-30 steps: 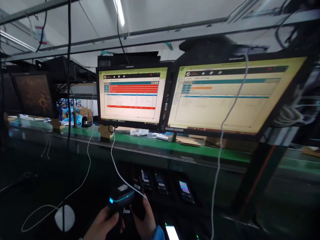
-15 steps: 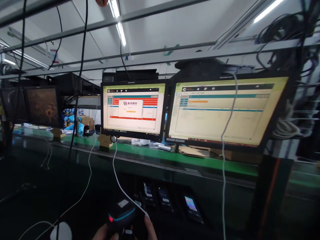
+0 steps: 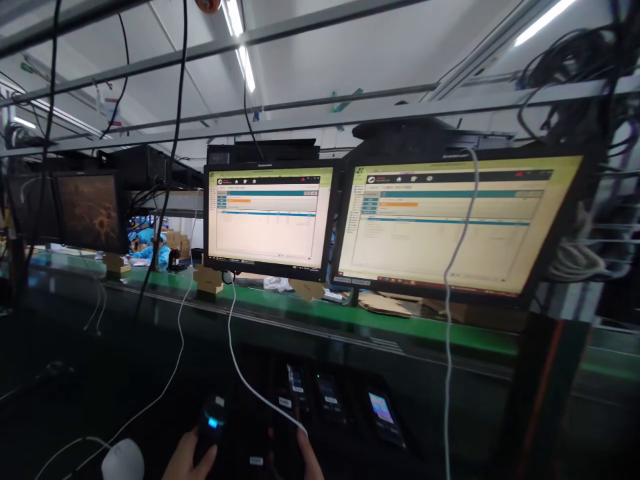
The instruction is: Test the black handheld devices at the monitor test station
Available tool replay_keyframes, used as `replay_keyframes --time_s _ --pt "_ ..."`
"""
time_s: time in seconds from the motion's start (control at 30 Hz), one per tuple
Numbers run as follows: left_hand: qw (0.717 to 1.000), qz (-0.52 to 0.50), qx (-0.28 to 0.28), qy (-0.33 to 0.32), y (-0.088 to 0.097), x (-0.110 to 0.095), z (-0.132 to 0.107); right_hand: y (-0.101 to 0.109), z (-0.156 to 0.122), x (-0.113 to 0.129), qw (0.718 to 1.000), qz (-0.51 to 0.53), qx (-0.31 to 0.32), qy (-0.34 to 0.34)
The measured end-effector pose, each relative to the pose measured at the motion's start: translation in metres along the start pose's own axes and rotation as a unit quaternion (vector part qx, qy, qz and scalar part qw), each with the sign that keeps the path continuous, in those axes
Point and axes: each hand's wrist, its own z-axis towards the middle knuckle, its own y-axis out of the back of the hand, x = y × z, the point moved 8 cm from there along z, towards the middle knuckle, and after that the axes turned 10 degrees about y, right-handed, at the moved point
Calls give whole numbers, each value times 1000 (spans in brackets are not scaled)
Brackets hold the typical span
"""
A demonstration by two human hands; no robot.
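Observation:
At the bottom edge my left hand [image 3: 186, 461] grips a black handheld barcode scanner [image 3: 213, 421] with a blue light glowing on its head. My right hand [image 3: 309, 460] is just to the right, holding a dark phone [image 3: 280, 450] that is hard to make out in the dim light. A white cable [image 3: 239, 370] runs from that phone up to the left monitor [image 3: 270, 217]. Beyond my hands, three phones stand in a row: [image 3: 297, 382], [image 3: 327, 395] and one with a lit screen [image 3: 383, 410].
A larger right monitor [image 3: 450, 223] shows a pale list with an orange bar. A third screen [image 3: 90, 210] stands far left. A green conveyor belt [image 3: 310, 305] runs behind the monitors with cardboard on it. A white mouse [image 3: 123, 461] lies bottom left. Cables hang overhead.
The left monitor's red rows gave way to a pop-up, then a plain list with an orange bar. The scanner swung left and down, away from the phone. My view tilted up.

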Motion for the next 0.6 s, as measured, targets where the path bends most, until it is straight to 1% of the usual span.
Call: replay_keyframes --time_s 0.07,0.13,0.2,0.23,0.27,0.3,0.33,0.37,0.4,0.43,0.47,0.5,0.53,0.57,0.6 --pt "995 73 -55 30 12 20 15 -2 -5 5 999 -28 -7 -20" --pt "985 145 -65 64 15 33 23 -5 -11 7 997 -71 -1 -36" --pt "974 197 -73 85 11 36 22 -6 -16 7 993 -112 13 -39" --pt "969 209 -98 84 9 33 17 -5 -18 7 991 -131 17 -33" --pt "968 202 -133 71 6 25 10 -5 -20 6 989 -147 18 -21" --pt "970 169 -166 46 1 15 0 -4 -22 6 987 -161 15 -5" --pt "977 105 -184 17 -7 5 -12 -4 -24 5 985 -173 12 13" --pt "984 19 -177 -11 -19 -4 -24 -7 -28 5 982 -184 19 29" --pt "987 -93 -132 -24 -36 -11 -34 -11 -33 4 979 -195 32 42" --pt "977 -204 -56 -5 -58 -15 -42 -18 -38 3 975 -209 53 51" --pt "954 -298 25 31 -80 -18 -50 -26 -44 4 969 -227 79 61" --pt "919 -379 88 68 -98 -22 -58 -35 -50 8 960 -249 107 74" --pt "883 -441 126 103 -111 -24 -64 -43 -55 14 949 -273 129 93" --pt "852 -485 144 134 -117 -24 -68 -49 -59 24 937 -297 142 121" --pt "829 -517 143 160 -119 -21 -70 -52 -62 36 924 -319 142 153"
